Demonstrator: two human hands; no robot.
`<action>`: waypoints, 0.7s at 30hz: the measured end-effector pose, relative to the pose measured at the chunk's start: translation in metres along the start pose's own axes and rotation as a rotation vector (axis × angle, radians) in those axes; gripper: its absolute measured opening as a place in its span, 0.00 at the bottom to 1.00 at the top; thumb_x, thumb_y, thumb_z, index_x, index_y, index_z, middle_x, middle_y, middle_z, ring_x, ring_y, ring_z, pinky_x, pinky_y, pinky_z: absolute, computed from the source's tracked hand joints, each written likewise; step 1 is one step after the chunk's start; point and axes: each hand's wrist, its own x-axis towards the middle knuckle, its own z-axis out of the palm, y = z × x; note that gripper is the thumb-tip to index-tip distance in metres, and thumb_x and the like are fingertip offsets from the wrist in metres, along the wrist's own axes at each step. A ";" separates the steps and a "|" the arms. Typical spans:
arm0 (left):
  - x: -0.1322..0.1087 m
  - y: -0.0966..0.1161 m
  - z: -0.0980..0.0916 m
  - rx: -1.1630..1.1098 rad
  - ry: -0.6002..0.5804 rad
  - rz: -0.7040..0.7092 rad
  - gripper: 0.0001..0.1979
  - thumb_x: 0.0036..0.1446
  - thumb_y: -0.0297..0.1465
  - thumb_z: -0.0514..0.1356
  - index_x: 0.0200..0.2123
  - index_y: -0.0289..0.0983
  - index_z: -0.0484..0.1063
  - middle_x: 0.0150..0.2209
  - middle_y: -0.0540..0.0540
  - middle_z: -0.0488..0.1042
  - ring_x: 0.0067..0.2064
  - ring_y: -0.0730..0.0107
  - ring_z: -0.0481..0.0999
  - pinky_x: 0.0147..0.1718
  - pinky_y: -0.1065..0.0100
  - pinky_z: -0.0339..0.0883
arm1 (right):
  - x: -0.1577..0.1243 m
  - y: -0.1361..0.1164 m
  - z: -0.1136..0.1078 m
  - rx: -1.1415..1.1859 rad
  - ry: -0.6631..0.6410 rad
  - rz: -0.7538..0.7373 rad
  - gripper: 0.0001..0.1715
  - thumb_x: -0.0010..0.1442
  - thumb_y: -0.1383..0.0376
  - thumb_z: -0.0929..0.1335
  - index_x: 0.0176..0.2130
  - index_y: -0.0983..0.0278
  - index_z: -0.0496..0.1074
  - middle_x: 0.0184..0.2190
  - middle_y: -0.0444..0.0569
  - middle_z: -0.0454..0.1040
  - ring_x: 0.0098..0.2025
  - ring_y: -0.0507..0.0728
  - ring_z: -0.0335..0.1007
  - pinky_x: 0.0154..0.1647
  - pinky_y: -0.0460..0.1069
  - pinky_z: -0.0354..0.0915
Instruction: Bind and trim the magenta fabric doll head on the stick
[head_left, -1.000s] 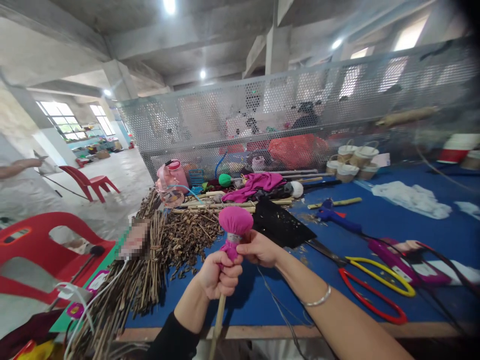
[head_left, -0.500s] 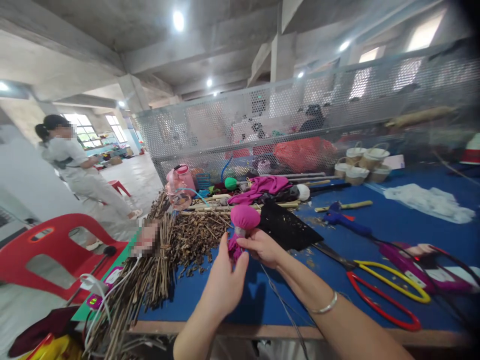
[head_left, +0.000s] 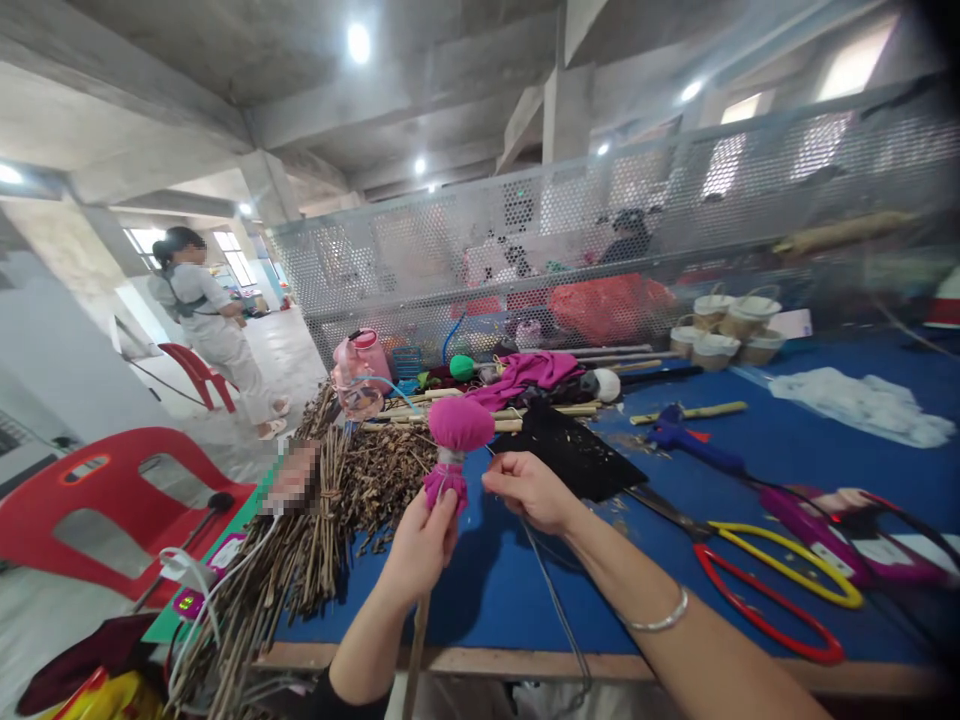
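head: padded stick (head_left: 450, 470) tilted, pink-end up

In the middle of the frame I see matt magenta cloth (head_left: 460, 425) drawn smooth into a rounded head and puckered below, on a stick (head_left: 417, 640) that looks like bare wood. The surface (head_left: 517, 610) is matt blue with a raw wood edge (head_left: 540, 663). A bracelet (head_left: 663, 617) at lower right gleams like polished metal; near it, scissors (head_left: 696, 527) pair dark metal blades with smooth red and yellow handles, plastic by the look. Rough, dry twigs (head_left: 304, 565) bristle at lower left, beside a red chair (head_left: 135, 505) of smooth, faintly shiny plastic. Across the upper middle, a perforated metal panel (head_left: 420, 245) has a dull sheen.
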 end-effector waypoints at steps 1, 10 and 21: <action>-0.002 0.001 0.000 -0.013 -0.052 -0.012 0.23 0.47 0.50 0.63 0.27 0.39 0.58 0.16 0.60 0.50 0.15 0.84 0.46 0.13 0.77 0.37 | 0.000 0.001 0.001 0.008 -0.004 -0.002 0.25 0.39 0.51 0.76 0.21 0.66 0.65 0.10 0.32 0.52 0.11 0.42 0.38 0.12 0.43 0.34; 0.026 -0.001 -0.004 -0.406 -0.781 -0.435 0.22 0.45 0.51 0.58 0.24 0.40 0.55 0.14 0.61 0.45 0.12 0.85 0.34 0.09 0.79 0.31 | -0.001 0.012 -0.006 0.065 -0.184 0.056 0.27 0.40 0.51 0.77 0.31 0.68 0.71 0.14 0.36 0.59 0.12 0.41 0.40 0.13 0.43 0.36; -0.046 -0.031 -0.005 0.437 0.242 0.384 0.17 0.59 0.40 0.54 0.47 0.36 0.67 0.47 0.39 0.71 0.50 0.60 0.70 0.50 0.61 0.62 | 0.009 0.004 -0.022 0.134 0.021 -0.038 0.18 0.47 0.57 0.74 0.34 0.65 0.69 0.13 0.32 0.48 0.14 0.43 0.32 0.13 0.43 0.31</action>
